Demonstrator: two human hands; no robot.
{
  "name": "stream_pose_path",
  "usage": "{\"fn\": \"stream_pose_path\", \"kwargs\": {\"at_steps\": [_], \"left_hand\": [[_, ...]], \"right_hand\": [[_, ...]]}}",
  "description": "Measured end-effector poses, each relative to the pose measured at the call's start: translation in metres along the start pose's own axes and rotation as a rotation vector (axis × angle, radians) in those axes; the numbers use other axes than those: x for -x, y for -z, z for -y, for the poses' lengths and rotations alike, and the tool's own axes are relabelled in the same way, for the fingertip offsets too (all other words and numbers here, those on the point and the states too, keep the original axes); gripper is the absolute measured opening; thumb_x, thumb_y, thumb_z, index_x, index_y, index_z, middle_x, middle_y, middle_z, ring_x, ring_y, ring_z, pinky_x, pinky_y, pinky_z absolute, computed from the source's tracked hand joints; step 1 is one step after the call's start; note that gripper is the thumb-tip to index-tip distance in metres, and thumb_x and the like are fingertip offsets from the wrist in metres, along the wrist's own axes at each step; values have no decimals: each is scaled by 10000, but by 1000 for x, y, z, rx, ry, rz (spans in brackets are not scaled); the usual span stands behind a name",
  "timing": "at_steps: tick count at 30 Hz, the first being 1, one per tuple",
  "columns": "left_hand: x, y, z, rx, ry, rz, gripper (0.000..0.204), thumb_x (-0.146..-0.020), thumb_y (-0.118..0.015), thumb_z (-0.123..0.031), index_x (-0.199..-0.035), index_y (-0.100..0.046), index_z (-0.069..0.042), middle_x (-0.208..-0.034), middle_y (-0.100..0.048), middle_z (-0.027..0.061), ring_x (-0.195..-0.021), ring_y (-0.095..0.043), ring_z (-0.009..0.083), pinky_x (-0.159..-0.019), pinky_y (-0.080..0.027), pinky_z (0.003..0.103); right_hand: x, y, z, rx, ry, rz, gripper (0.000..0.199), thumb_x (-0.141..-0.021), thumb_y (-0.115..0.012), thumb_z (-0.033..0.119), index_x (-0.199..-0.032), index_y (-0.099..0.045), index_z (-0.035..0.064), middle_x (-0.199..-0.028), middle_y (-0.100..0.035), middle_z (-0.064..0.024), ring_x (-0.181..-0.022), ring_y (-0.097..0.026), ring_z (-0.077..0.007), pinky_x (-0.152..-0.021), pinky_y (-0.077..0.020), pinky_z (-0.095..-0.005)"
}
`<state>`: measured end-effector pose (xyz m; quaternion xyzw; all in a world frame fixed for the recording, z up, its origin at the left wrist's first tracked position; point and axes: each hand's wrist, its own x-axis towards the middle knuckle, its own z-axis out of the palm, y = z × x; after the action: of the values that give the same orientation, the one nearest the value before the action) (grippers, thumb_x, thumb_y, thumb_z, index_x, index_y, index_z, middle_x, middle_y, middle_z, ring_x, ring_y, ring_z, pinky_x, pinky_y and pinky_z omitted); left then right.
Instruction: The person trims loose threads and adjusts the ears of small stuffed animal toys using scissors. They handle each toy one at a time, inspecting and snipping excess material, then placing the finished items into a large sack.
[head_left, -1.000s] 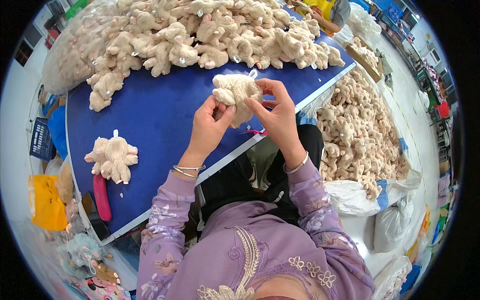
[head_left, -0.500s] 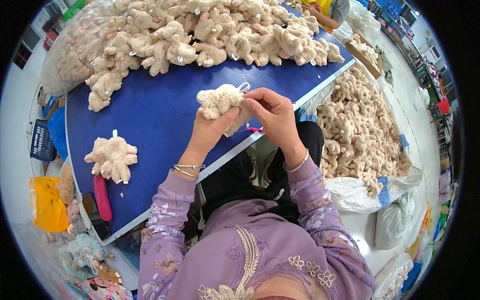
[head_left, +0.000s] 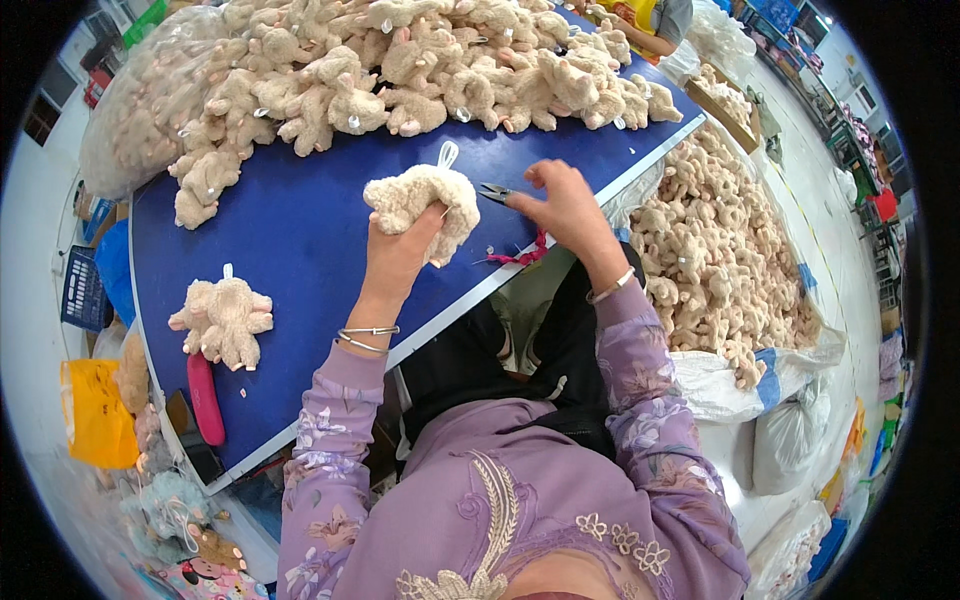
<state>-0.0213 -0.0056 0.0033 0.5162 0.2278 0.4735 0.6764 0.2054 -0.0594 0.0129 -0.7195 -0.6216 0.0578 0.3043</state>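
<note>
A cream fleecy plush toy [head_left: 455, 205] with a white loop on top is gripped in my left hand [head_left: 398, 248], above the blue table. My right hand [head_left: 572, 215] is closed on small dark thread snips [head_left: 495, 192], whose blades point left toward the toy without touching it. Below the right hand, a crumpled magenta strip [head_left: 522, 256] lies by the table edge; I cannot tell if it is tied to the snips. Two similar plush toys [head_left: 228, 318] seem to lie together at the left, beside a magenta elongated case [head_left: 205, 400].
Across the far side of the blue table [head_left: 330, 200] rises a heap of plush toys [head_left: 420, 70], with a filled clear bag [head_left: 130, 130] at its left. An open sack of plush pieces [head_left: 720, 260] stands to my right. Another person's arm [head_left: 650, 40] shows at the far right.
My right hand has moved right, away from the toy, and the snips now show in it. The left hand has shifted slightly left with the toy, whose loop now stands upright.
</note>
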Motion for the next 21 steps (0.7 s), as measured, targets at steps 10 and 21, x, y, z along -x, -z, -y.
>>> {"fn": "stream_pose_path", "kwargs": {"at_steps": [10,21], "left_hand": [[3,-3,-3,-37,-11,-20,217,-894,-607,-39,-1107,-631,-3,-1036,-652,43,-927,-624,103,-800,-520,268],[5,-11,-6,-68,-12,-80,171,-867,-651,-93,-1013,-676,-8,-925,-676,23,-812,-627,79,-695,-512,243]], "right_hand": [[10,-16,1,-410,-90,-34,245,-847,-641,194,-810,-510,-9,-786,-589,-188,-749,-582,-357,-662,-455,-421],[41,41,72,-374,181,145,249,-831,-688,214,-920,-607,-5,-773,-569,-155,-706,-584,-321,-612,-457,-381]]}}
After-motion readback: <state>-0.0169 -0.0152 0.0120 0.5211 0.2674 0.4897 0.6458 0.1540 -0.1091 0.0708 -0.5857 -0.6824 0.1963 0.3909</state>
